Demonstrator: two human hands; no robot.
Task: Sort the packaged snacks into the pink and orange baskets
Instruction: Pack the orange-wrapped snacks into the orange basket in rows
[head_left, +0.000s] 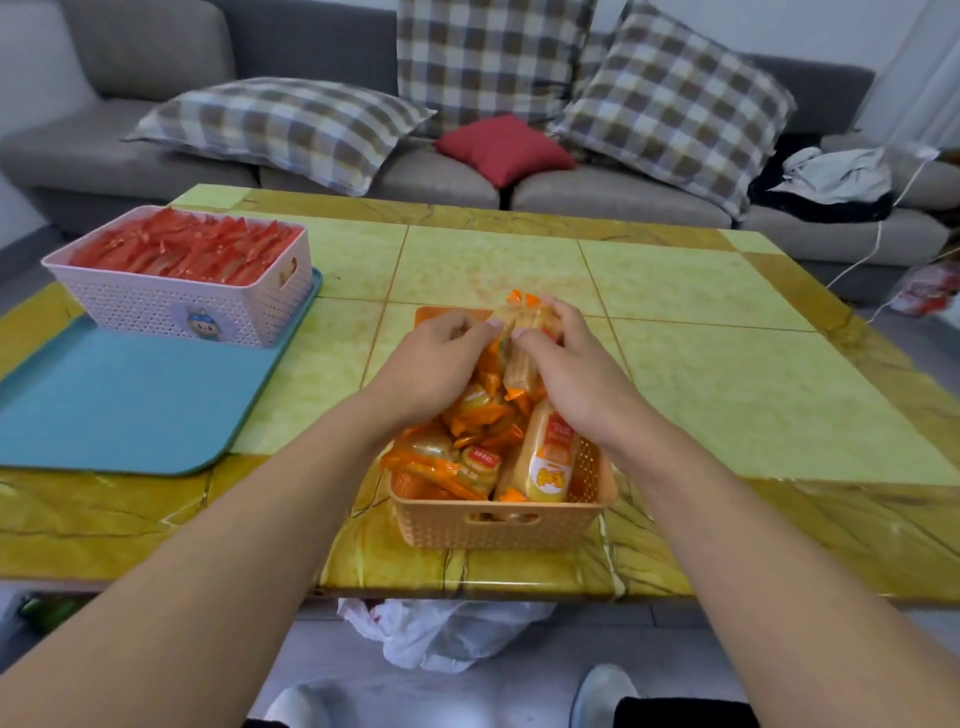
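Note:
An orange basket (498, 525) stands at the table's near edge, heaped with several orange snack packets (457, 457). Over its far end my left hand (431, 364) and my right hand (571, 374) meet, both pinching one clear packet with orange corners (524, 332) that holds a pale biscuit. A larger yellow-orange pack (550, 462) lies along the basket's right side. At the far left a pink basket (171, 306) is full of red snack packets (187, 249) and rests on the far end of a teal tray (119, 405).
The table (727, 374) has a green tiled top with a glossy yellow border. A grey sofa (441, 176) with checked cushions and a red pillow (504, 148) stands behind it. A white plastic bag (441, 634) lies on the floor under the near edge.

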